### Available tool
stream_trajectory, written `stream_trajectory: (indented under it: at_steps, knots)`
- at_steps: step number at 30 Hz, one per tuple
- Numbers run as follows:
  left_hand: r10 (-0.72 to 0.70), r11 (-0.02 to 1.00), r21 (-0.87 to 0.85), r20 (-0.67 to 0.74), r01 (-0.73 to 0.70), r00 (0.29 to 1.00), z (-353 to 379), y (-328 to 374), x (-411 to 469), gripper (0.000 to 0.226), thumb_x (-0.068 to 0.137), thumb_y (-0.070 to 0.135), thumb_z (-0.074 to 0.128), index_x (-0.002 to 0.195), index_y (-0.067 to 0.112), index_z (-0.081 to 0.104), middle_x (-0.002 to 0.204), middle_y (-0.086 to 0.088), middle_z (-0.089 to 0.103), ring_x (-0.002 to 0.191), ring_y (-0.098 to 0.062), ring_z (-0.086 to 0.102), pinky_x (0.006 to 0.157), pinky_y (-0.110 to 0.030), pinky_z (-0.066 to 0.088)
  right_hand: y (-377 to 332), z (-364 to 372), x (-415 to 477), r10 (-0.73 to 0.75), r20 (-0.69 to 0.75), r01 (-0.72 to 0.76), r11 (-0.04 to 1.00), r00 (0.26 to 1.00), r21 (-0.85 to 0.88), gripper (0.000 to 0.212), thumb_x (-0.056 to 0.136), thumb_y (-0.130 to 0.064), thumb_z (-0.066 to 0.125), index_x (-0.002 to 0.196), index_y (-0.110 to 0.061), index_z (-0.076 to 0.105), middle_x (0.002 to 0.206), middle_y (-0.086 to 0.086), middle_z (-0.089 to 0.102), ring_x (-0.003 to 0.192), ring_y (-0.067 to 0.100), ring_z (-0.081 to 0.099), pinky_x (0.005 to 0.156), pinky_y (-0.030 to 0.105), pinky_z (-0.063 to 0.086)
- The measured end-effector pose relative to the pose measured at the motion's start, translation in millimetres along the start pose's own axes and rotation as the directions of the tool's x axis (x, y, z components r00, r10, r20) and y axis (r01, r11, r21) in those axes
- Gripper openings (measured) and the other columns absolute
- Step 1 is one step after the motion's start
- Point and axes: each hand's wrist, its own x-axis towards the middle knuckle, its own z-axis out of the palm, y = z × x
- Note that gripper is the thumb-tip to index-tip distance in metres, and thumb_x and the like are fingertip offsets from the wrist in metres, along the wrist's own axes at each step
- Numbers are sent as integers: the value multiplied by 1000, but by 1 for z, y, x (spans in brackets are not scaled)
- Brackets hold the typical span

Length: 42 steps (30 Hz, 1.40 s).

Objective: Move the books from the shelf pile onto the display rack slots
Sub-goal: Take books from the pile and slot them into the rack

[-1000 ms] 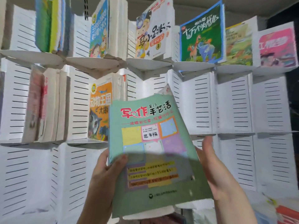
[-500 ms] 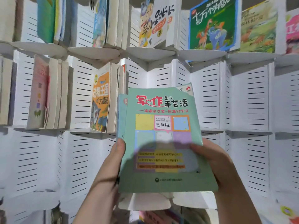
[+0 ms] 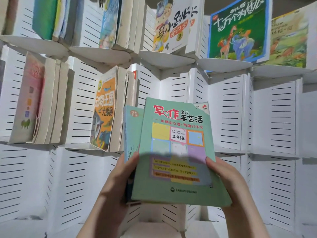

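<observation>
I hold a small stack of books upright in front of the white slotted display rack (image 3: 231, 114). The front one is a green book (image 3: 176, 148) with red Chinese title and coloured squares. A pale teal book (image 3: 132, 133) peeks out behind its left side. My left hand (image 3: 116, 182) grips the stack's left edge, thumb on the green cover. My right hand (image 3: 228, 181) grips the right edge and lower corner. The stack's top reaches the middle row of slots, to the right of an orange animal book (image 3: 103, 115).
The top row holds a green-cover book (image 3: 236, 30), a cartoon book (image 3: 173, 26) and others. At the left of the middle row stand several pale books (image 3: 39, 103). White slotted panels (image 3: 274, 117) with bare ledges lie to the right and below.
The stack has risen and come more upright toward the middle row. The teal book behind now shows at the left. Both hands keep their hold; the view has closed in on the rack.
</observation>
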Motion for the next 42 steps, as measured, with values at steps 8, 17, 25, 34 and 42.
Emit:
stream_trajectory:
  at_steps: [8,17,25,34,42]
  knots:
    - [52,999,4,-77,-52,996,-1,-1,7,48,66,25,70,112,13,60,90,-14,72,73,-30,71,52,-36,55,-2,-5,4,53,-38,-49,993,998,107,29,74,-19,59,98,-9,70,86,14,73,68,29,69,56,33,53]
    - [180,984,44,-260,-175,949,-4,27,-16,29,72,21,56,100,15,62,72,-9,73,52,-22,68,38,-30,50,-19,-29,37,-150,-459,301,913,876,276,23,97,-5,41,97,-20,60,77,-8,74,66,11,70,59,33,59]
    - [306,952,118,-387,-282,870,-25,48,-42,17,87,15,51,94,19,66,70,5,73,50,-9,65,37,-22,47,-9,-16,69,-310,-576,393,919,756,20,25,93,-1,47,87,-24,55,70,-13,65,56,3,62,51,19,51]
    - [332,943,132,-384,-305,861,-30,48,-44,24,86,9,51,106,11,63,81,0,75,64,-8,69,49,-17,52,-11,25,113,-537,-389,265,780,749,-566,26,91,-12,49,115,-18,57,96,-2,60,89,24,56,72,29,38]
    - [340,940,146,-385,-307,858,-29,45,-36,19,86,7,51,99,14,63,73,4,74,58,-6,68,47,-16,50,12,46,127,-416,-393,-162,489,820,-857,69,96,-26,46,151,-23,4,149,6,34,130,35,36,103,49,29]
